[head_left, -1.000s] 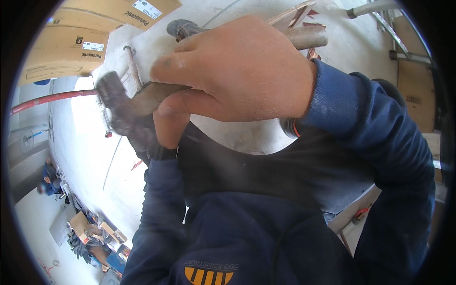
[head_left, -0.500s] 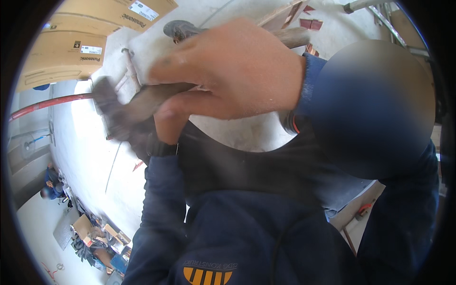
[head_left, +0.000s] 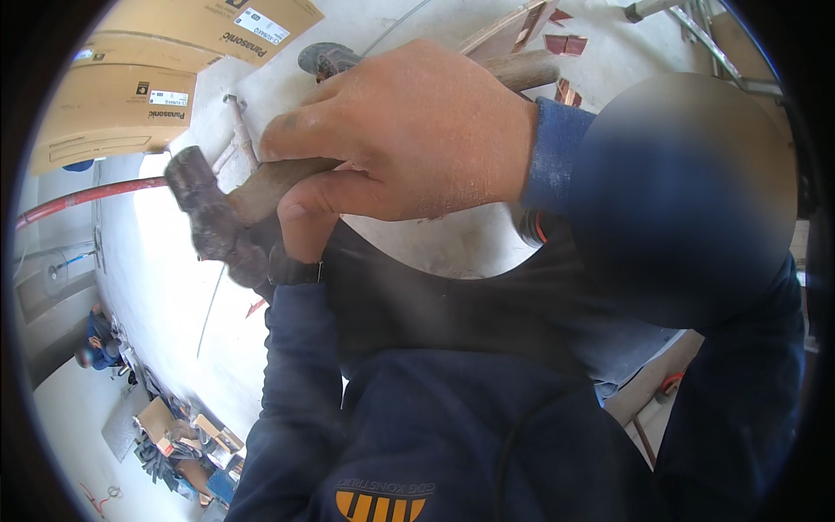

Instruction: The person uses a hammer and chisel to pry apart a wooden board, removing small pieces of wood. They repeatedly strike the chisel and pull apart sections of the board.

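In my right hand (head_left: 409, 139), the fingers are wrapped round the thick wooden handle of a sledgehammer (head_left: 213, 213), close behind its dark, worn metal head. The head lies to the left of the hand, and the handle's far end shows beyond the wrist at upper right. My left hand (head_left: 307, 240) is directly below the right one. A dark wristband (head_left: 297, 271) circles its wrist. Its fingers are hidden behind my right hand and the handle, so what they touch cannot be seen.
Large cardboard boxes (head_left: 117, 109) stand at upper left. A red pole (head_left: 91, 197) and another hammer-like tool (head_left: 239, 126) are near them. A wooden panel (head_left: 506, 30) lies at the top. At lower left are a crouching person (head_left: 103, 341) and a pile of cartons and gear (head_left: 187, 444).
The hammer head was smeared by motion and is now sharp, having shifted only slightly. My right hand has moved a little left and keeps its grip on the handle.
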A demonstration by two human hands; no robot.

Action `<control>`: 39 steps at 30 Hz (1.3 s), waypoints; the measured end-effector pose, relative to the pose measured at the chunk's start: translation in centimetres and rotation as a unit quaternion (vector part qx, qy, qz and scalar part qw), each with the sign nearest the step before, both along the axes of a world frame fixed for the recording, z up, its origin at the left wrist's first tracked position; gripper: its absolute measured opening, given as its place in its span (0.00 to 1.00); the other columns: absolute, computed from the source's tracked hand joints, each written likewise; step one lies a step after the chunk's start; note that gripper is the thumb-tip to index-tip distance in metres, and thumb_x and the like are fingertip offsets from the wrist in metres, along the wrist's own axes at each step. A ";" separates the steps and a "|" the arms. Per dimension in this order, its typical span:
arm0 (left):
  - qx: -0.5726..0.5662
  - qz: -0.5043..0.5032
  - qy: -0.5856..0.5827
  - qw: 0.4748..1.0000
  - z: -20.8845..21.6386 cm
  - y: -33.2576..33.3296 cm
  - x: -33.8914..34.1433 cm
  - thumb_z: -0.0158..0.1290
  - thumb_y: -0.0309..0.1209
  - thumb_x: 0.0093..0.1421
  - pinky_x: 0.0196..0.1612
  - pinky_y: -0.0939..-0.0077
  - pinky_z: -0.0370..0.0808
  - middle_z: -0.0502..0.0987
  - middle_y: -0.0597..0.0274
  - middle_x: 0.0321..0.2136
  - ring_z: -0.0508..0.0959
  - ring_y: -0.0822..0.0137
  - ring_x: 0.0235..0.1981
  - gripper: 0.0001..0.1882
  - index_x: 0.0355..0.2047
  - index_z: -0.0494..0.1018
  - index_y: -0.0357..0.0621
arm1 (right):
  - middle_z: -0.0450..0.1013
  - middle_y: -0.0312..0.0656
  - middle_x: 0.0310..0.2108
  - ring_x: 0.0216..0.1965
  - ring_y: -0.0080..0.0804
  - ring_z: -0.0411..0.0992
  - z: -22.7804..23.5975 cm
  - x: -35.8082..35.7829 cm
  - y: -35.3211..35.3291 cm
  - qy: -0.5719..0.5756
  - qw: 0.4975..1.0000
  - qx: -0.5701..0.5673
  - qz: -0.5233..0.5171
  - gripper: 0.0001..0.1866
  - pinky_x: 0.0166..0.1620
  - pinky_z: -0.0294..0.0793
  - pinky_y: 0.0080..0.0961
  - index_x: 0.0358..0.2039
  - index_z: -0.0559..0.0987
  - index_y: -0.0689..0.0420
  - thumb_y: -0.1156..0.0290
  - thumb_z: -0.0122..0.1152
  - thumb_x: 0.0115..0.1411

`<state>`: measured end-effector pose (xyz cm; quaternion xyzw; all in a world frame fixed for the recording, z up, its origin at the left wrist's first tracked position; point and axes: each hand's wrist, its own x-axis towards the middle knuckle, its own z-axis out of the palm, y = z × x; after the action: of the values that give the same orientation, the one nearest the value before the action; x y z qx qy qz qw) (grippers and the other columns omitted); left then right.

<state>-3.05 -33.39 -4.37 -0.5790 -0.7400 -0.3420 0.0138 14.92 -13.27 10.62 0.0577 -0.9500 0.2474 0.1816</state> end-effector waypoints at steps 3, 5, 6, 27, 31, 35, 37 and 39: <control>0.036 -0.009 0.044 0.998 1.5 1.1 0.2 0.62 0.24 0.59 0.52 0.64 0.79 0.86 0.58 0.43 0.84 0.59 0.47 0.13 0.45 0.84 0.47 | 0.81 0.38 0.34 0.37 0.43 0.81 -0.2 -0.3 0.0 -0.051 0.998 0.042 -0.002 0.19 0.38 0.80 0.42 0.48 0.82 0.47 0.48 0.62 0.65; 0.021 -0.034 0.069 0.997 2.8 1.6 0.7 0.62 0.23 0.59 0.50 0.64 0.79 0.85 0.58 0.44 0.84 0.58 0.47 0.15 0.47 0.84 0.47 | 0.81 0.38 0.34 0.37 0.44 0.81 -0.4 -0.4 0.0 -0.060 0.996 0.063 -0.012 0.19 0.37 0.79 0.42 0.47 0.82 0.47 0.48 0.62 0.65; 0.010 -0.040 0.091 0.995 3.5 1.8 0.9 0.62 0.24 0.59 0.50 0.64 0.79 0.85 0.58 0.45 0.84 0.58 0.47 0.16 0.48 0.83 0.47 | 0.81 0.38 0.33 0.37 0.44 0.81 -0.5 -0.4 0.1 -0.041 0.998 0.052 -0.016 0.19 0.37 0.79 0.42 0.47 0.82 0.47 0.48 0.62 0.65; -0.042 0.022 0.001 0.999 0.5 1.2 0.9 0.63 0.29 0.61 0.51 0.64 0.78 0.85 0.56 0.46 0.84 0.58 0.48 0.13 0.47 0.83 0.42 | 0.80 0.37 0.34 0.36 0.43 0.81 -1.4 -0.1 0.4 -0.001 0.997 0.073 -0.024 0.19 0.37 0.79 0.41 0.48 0.82 0.45 0.48 0.63 0.64; -0.044 0.063 0.034 0.996 1.1 1.4 1.1 0.64 0.29 0.61 0.50 0.64 0.79 0.85 0.57 0.45 0.84 0.58 0.47 0.13 0.46 0.83 0.43 | 0.80 0.36 0.34 0.37 0.42 0.81 -1.6 -0.2 0.2 -0.088 0.989 0.112 -0.035 0.19 0.37 0.79 0.41 0.48 0.82 0.45 0.48 0.62 0.64; -0.055 0.017 0.015 0.998 1.1 1.8 0.8 0.63 0.25 0.60 0.49 0.65 0.79 0.85 0.56 0.43 0.84 0.59 0.45 0.11 0.44 0.83 0.40 | 0.80 0.36 0.34 0.38 0.42 0.81 -1.6 -0.4 0.1 -0.047 0.998 0.040 -0.016 0.18 0.38 0.79 0.41 0.48 0.82 0.45 0.48 0.62 0.64; -0.009 0.029 0.005 1.000 1.4 2.3 0.6 0.63 0.25 0.60 0.48 0.64 0.79 0.85 0.56 0.42 0.84 0.58 0.45 0.10 0.43 0.83 0.39 | 0.81 0.36 0.34 0.38 0.42 0.81 -1.4 -0.6 0.1 -0.116 0.988 0.101 -0.029 0.18 0.38 0.79 0.41 0.48 0.82 0.44 0.48 0.62 0.65; 0.024 -0.015 -0.003 1.000 1.7 3.0 0.3 0.62 0.25 0.60 0.49 0.64 0.79 0.85 0.56 0.42 0.84 0.57 0.45 0.10 0.43 0.82 0.39 | 0.81 0.36 0.34 0.37 0.42 0.81 -1.4 -0.8 0.2 -0.043 0.993 0.105 -0.031 0.18 0.38 0.79 0.41 0.48 0.82 0.44 0.48 0.62 0.65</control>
<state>-2.75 -30.36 -2.70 -0.5884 -0.7231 -0.3613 0.0206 14.15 -13.08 9.24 0.0363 -0.9790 0.1425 0.1415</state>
